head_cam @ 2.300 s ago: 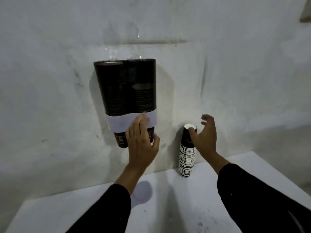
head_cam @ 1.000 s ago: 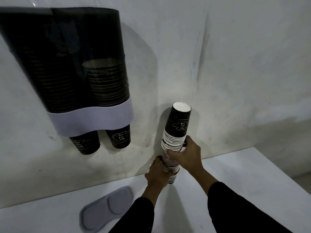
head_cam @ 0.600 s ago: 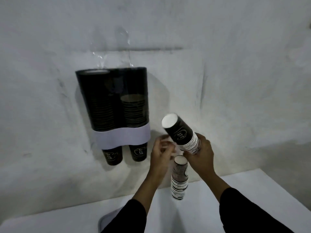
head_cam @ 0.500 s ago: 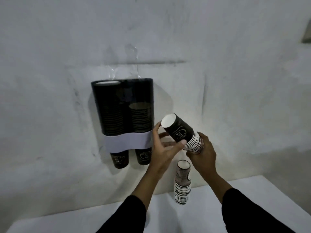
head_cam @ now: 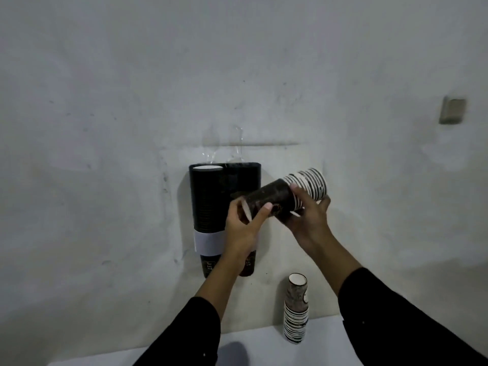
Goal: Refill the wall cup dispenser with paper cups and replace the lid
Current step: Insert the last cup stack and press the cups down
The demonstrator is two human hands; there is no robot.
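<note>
A dark twin-tube cup dispenser [head_cam: 208,196] with a white band hangs on the wall, its top uncovered; a cup rim shows at the top of the left tube. I hold a short stack of black paper cups [head_cam: 287,194] tilted nearly sideways in front of the right tube. My left hand [head_cam: 244,223] grips the stack's lower left end. My right hand [head_cam: 307,217] holds its middle from below. A second stack of cups [head_cam: 296,310] stands upside down on the white table [head_cam: 324,339]. The grey lid [head_cam: 233,352] lies on the table, mostly hidden by my left sleeve.
The plain wall fills most of the view. A small grey box [head_cam: 452,110] is fixed to the wall at the upper right. One cup bottom [head_cam: 210,265] pokes out below the dispenser's left tube.
I split the standing stack, lifted the top part with both hands and turned it over sideways, raising it toward the dispenser's top. The lower part stays on the table.
</note>
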